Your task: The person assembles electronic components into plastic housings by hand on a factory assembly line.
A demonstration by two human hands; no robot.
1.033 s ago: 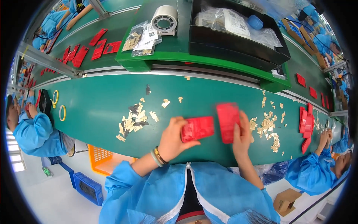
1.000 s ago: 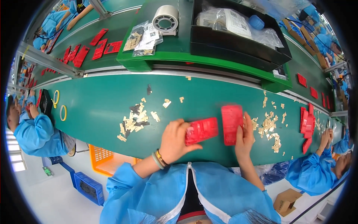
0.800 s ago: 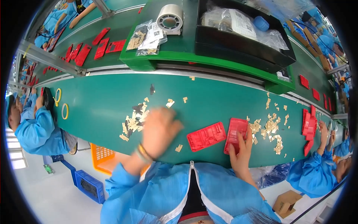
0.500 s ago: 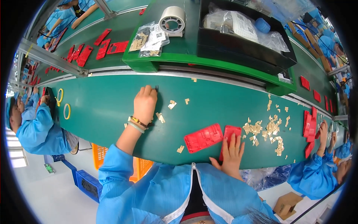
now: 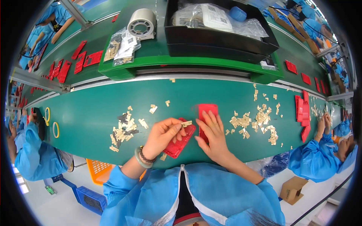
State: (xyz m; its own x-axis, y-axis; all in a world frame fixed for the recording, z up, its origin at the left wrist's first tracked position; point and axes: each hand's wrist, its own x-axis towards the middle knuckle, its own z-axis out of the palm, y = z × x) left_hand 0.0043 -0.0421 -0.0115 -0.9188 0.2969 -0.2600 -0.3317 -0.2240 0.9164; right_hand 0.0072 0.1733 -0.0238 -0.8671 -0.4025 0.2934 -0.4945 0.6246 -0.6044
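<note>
My left hand pinches a small cream-coloured flat piece between thumb and fingertips. It is over a red plastic shell, whose moulded inside faces up and which the hand partly covers. To the right, my right hand lies over a second red plastic shell, fingers across its face and thumb at its left edge; the lower part is hidden. Left of my left hand lies a pile of cream and dark grey pieces. Many loose cream pieces are scattered right of my right hand.
Stacked red shells lie near a co-worker's hands at the right. Beyond the green table, a green shelf carries a black box and a white tape roll. Yellow rings lie at the left.
My left hand has come right and nearer from the left-hand pile, now with a cream piece. My right hand and its shell have shifted away from me. The whole view has shifted.
</note>
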